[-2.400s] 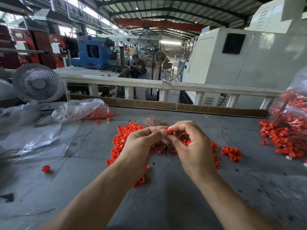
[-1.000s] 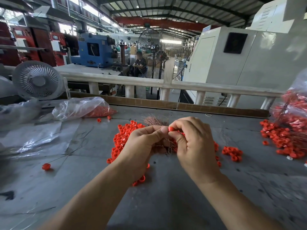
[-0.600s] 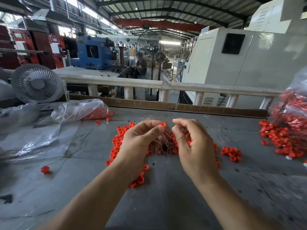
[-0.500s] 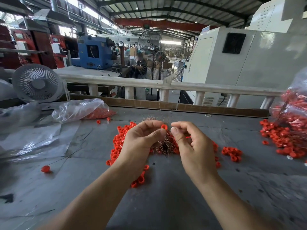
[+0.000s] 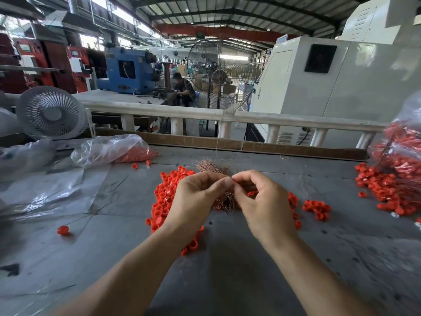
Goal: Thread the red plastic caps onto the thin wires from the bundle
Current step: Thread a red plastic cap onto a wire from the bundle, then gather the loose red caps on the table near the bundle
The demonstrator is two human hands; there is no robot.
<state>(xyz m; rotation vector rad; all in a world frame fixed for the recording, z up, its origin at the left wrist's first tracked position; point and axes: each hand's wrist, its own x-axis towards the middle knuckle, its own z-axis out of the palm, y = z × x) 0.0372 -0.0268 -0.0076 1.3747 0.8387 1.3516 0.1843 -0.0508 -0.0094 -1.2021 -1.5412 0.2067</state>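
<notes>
A bundle of thin copper wires (image 5: 214, 166) stands on the grey table (image 5: 227, 274), gripped low down by my left hand (image 5: 196, 199). My right hand (image 5: 262, 201) meets it at the fingertips, thumb and forefinger pinching a single thin wire (image 5: 219, 133) that rises straight up from the bundle. No cap shows between the fingertips. Loose red caps (image 5: 166, 192) lie heaped under and left of my hands, with a smaller cluster (image 5: 316, 206) to the right.
A clear bag of caps (image 5: 109, 149) and a white fan (image 5: 49, 112) sit at the back left. Another bag (image 5: 403, 151) with spilled caps (image 5: 382, 190) is at the right edge. One cap on a wire (image 5: 62, 230) lies at the left.
The red cap seen at my left fingertips half a second ago is out of sight. My right hand has closed back in against the left fingertips and now pinches there.
</notes>
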